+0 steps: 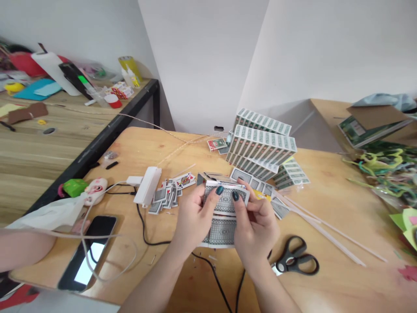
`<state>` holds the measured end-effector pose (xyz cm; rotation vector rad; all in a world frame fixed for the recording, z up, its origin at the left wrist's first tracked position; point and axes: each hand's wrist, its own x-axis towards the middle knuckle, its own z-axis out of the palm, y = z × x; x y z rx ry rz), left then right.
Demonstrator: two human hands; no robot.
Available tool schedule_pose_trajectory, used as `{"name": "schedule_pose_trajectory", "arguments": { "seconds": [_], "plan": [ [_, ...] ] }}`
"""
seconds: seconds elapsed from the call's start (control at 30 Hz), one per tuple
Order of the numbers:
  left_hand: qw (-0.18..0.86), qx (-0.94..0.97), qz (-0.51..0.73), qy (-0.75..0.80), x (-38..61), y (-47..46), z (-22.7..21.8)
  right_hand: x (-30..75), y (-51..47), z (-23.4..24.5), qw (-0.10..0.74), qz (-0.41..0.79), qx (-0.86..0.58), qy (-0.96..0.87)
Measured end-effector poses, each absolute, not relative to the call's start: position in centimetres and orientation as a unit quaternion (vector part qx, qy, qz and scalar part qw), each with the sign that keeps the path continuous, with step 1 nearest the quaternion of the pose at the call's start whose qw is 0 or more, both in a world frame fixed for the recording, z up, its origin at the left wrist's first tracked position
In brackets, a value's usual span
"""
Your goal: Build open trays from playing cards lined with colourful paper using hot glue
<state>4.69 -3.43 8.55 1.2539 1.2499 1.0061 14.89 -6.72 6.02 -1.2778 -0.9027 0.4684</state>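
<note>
Both my hands hold a small structure made of green-backed playing cards (pixel 224 204) just above the wooden table (pixel 329 278). My left hand (pixel 194 217) grips its left side with the thumb pressed on top. My right hand (pixel 256 224) grips its right side, thumb on the top card too. A flat card piece (pixel 219 234) lies under the hands. Behind them stand stacked rows of card packs (pixel 262 145), and loose cards (pixel 169 193) lie scattered to the left.
Black scissors (pixel 295 261) lie right of my hands. A phone (pixel 87 254), a white power adapter (pixel 148 185) with black cable and a green toy (pixel 74 187) lie left. Thin white sticks (pixel 325 228) run to the right. Another person's arm (pixel 22 248) rests at the left edge.
</note>
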Motion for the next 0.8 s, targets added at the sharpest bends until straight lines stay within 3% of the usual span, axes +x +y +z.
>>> {"name": "schedule_pose_trajectory", "arguments": {
  "seconds": [0.13, 0.3, 0.53, 0.8],
  "plan": [
    [0.617, 0.453, 0.422, 0.486, 3.9, -3.3, 8.1, 15.1, -6.4, 6.2, 0.689, 0.206, -0.572, -0.395],
    [0.707, 0.452, 0.332, 0.431, 3.2, -3.7, 8.4, 15.3, -6.2, 6.3, 0.683, 0.209, -0.58, -0.393],
    [0.642, 0.469, 0.363, 0.486, 3.6, -4.3, 8.6, 15.1, -6.3, 6.1, 0.68, 0.207, -0.577, -0.404],
    [0.434, 0.557, 0.427, 0.565, 4.6, -4.9, 9.0, 14.8, -6.8, 6.3, 0.671, 0.226, -0.567, -0.422]
  ]
}}
